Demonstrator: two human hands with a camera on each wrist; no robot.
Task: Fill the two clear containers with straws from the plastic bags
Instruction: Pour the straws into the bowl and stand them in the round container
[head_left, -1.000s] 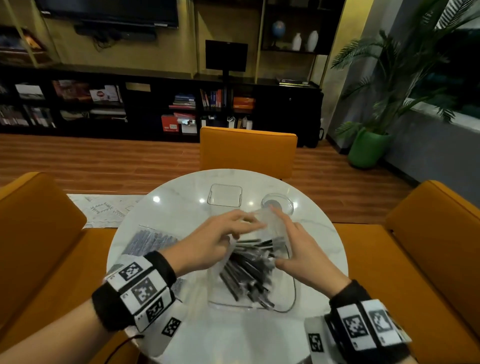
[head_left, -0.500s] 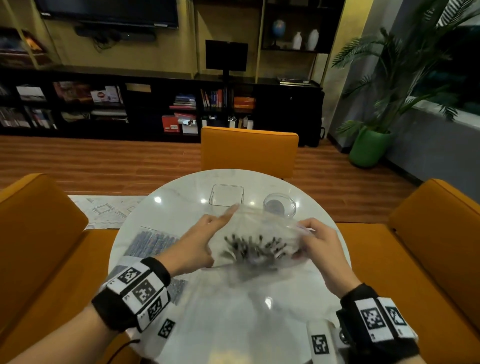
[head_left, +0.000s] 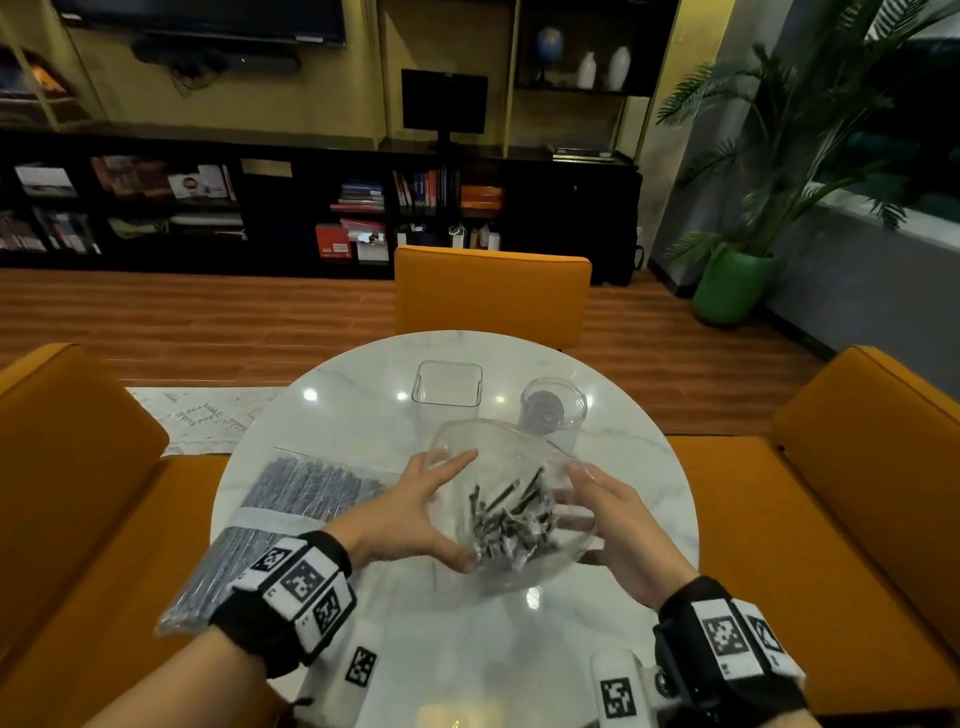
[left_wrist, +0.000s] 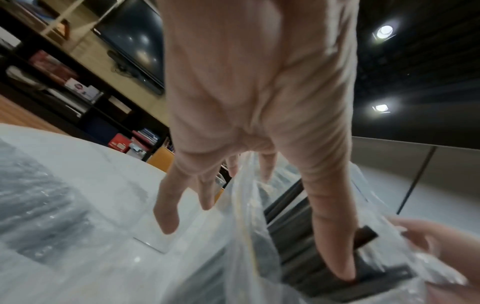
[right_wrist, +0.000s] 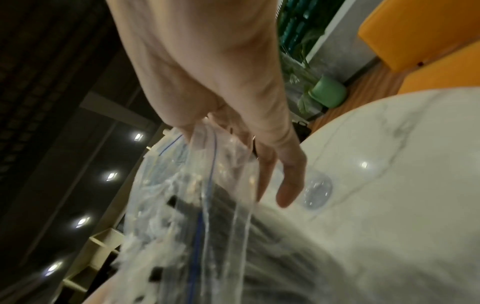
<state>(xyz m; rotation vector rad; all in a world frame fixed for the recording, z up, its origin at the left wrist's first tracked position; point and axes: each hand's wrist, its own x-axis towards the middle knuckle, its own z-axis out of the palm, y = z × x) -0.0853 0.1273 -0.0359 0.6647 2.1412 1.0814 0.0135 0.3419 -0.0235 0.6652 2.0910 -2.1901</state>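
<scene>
Both hands hold a clear zip plastic bag (head_left: 501, 457) upright over the white round table (head_left: 363, 415), its mouth spread wide. Black straws (head_left: 506, 519) stand on end inside it. My left hand (head_left: 449, 506) grips the bag's left side; in the left wrist view its thumb (left_wrist: 335, 236) reaches inside onto the straws (left_wrist: 298, 246). My right hand (head_left: 579, 512) pinches the right rim, also seen as the bag (right_wrist: 197, 185) hanging from the right hand (right_wrist: 233, 164). Beyond the bag stand a square clear container (head_left: 448, 384) and a round clear container (head_left: 553, 410).
A second, full bag of straws (head_left: 291, 514) lies at the table's left, partly under my left wrist. Orange chairs (head_left: 491, 291) stand at the far side and on both sides. A potted plant (head_left: 732, 283) is on the floor at right.
The bag has gone from lying flat on the table to upright between both hands. Its mouth has been pulled open and the straws now stand on end.
</scene>
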